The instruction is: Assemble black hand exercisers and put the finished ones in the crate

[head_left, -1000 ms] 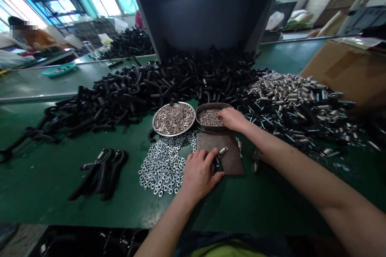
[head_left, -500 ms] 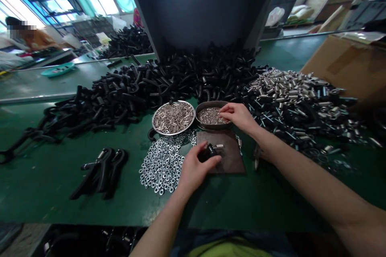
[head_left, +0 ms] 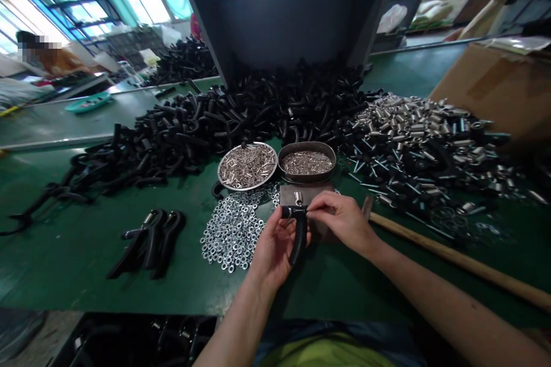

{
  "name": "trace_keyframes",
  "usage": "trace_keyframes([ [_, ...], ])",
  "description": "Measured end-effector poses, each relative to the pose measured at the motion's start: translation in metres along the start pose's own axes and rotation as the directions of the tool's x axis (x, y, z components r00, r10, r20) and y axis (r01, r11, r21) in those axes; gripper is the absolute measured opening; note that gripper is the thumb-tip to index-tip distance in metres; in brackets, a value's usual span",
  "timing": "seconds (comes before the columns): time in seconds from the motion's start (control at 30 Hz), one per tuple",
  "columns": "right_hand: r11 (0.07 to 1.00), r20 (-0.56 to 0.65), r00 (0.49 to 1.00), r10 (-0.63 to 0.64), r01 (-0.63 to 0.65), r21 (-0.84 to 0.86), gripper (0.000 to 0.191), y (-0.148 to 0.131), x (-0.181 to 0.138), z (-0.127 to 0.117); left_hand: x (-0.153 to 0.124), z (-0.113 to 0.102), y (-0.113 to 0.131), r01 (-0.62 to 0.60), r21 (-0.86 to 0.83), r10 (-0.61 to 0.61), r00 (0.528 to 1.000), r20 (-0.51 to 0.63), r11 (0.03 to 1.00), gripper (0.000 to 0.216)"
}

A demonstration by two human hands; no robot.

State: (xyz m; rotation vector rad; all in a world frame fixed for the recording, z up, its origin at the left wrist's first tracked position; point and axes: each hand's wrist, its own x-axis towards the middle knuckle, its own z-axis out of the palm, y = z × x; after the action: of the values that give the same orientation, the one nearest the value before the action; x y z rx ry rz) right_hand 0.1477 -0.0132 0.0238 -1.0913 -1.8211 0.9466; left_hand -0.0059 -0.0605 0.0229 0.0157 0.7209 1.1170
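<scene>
My left hand [head_left: 273, 249] is closed around a black curved handle [head_left: 300, 236], its crosspiece turned up and its grip hanging down. A metal spring [head_left: 298, 198] stands at the crosspiece's far side. My right hand [head_left: 344, 217] pinches thumb and fingers together at the right end of the crosspiece; whatever small piece is between the fingertips cannot be made out. Under both hands lies a flat metal plate [head_left: 287, 192], partly covered. Just beyond it are an oval tin [head_left: 307, 178] of tiny metal parts and a round dish [head_left: 220, 176] of small pins.
Loose nuts [head_left: 232, 235] spread left of the plate. Several black handles [head_left: 150, 243] lie farther left. A wooden-handled hammer [head_left: 451, 251] lies beside my right forearm. Black parts [head_left: 249, 109] pile before a grey bin [head_left: 297, 23]; springs [head_left: 408, 117] heap at right near a cardboard box [head_left: 486, 80].
My right hand has come back from the oval tin to the black handle. My left hand has turned the handle so its crosspiece and curved grip show. The hammer's shaft is now visible.
</scene>
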Motion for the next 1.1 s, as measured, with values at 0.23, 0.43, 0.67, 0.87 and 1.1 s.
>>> trace_keyframes([
  [0.23,0.934,0.174,0.97,-0.171,0.216,-0.284,0.018,0.02,0.01,-0.017,0.009,-0.009,0.013,-0.227,0.624,0.169,0.974,0.152,0.747,0.046],
  [0.43,0.241,0.571,0.678,-0.463,0.716,-0.655,0.02,0.047,0.011,-0.021,0.023,-0.011,0.02,-0.434,0.843,0.194,0.841,0.506,-0.317,0.064],
  [0.67,0.286,0.484,0.814,-0.322,0.571,-0.77,0.025,0.04,-0.021,-0.046,0.021,-0.024,0.001,-0.364,0.678,0.21,0.765,0.608,-0.639,0.063],
  [0.87,0.311,0.016,0.999,0.033,0.005,-0.951,0.033,0.067,-0.092,-0.102,0.023,-0.022,-0.002,-0.253,0.755,0.335,0.78,0.529,-0.605,0.054],
  [1.1,0.726,-0.121,0.965,0.232,-0.254,-0.64,0.033,0.024,-0.076,-0.087,0.023,-0.017,0.001,-0.238,0.752,0.325,0.793,0.516,-0.614,0.055],
])
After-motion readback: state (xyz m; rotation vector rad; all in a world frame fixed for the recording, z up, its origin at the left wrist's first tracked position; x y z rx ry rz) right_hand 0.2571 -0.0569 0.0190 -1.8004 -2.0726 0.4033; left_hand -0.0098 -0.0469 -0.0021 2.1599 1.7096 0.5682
